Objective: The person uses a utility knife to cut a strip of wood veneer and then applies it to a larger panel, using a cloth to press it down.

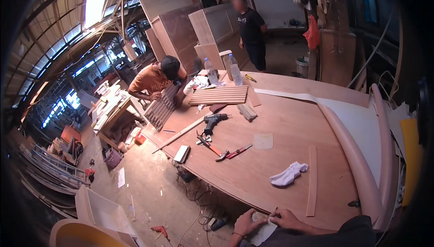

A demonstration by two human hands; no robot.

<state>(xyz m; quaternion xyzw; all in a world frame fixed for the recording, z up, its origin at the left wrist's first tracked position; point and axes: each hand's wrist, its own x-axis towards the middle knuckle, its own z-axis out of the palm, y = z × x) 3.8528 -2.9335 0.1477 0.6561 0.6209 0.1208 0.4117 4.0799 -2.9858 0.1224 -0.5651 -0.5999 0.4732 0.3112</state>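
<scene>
At the near edge of the wooden table [289, 127], my left hand [246, 223] and my right hand [288, 220] are close together with fingers curled. Between them is a small pale, sheet-like piece [266, 234]; its kind is too unclear to name, and the fingers partly cover it. Just beyond my hands lie a crumpled white cloth [288, 174] and a thin wooden strip [312, 181]. Farther left are a hammer [210, 146] with an orange handle, a red-handled hand tool [239, 151] and a cordless drill [213, 122].
Across the table a person [156, 82] in an orange shirt bends over a slatted wooden panel [160, 109]. Another person [251, 30] stands behind. Water bottles [235, 70] and a second slatted panel [219, 95] sit on top. Curved wooden pieces [348, 145] line the right; cables [199, 192] lie below.
</scene>
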